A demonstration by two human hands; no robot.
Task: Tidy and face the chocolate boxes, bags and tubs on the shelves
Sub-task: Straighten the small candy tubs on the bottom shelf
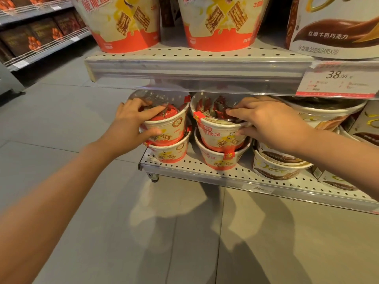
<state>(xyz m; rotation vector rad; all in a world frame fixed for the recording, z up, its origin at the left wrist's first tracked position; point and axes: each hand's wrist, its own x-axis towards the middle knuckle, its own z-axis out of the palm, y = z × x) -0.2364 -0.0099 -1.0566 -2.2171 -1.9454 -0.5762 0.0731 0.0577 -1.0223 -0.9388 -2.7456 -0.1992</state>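
- The lower shelf (pixel 205 171), a pale perforated metal board, is taken as the landmark; grey floor tiles (pixel 143 232) are seen below and in front of it.
- Above the lower shelf, an upper shelf (pixel 194 56) is seen carrying two large red-and-cream wafer tubs (pixel 123 23) and a white chocolate tub (pixel 336 27), with a price tag (pixel 336 80) clipped at its right front edge.
- At the right of the lower shelf, brown-and-cream chocolate tubs (pixel 281 162) are stacked.
- On the left end of the lower shelf, two stacks of small wafer tubs are stood side by side, two high.
- The top left tub (pixel 170 128) is gripped by the left hand (pixel 133 121): curled fingers are laid over its clear lid and the thumb is pressed against its side.
- The top right tub (pixel 217 132) is gripped by the right hand (pixel 270 121): fingers are curled over the lid's rim and the thumb is set against the wall beneath.
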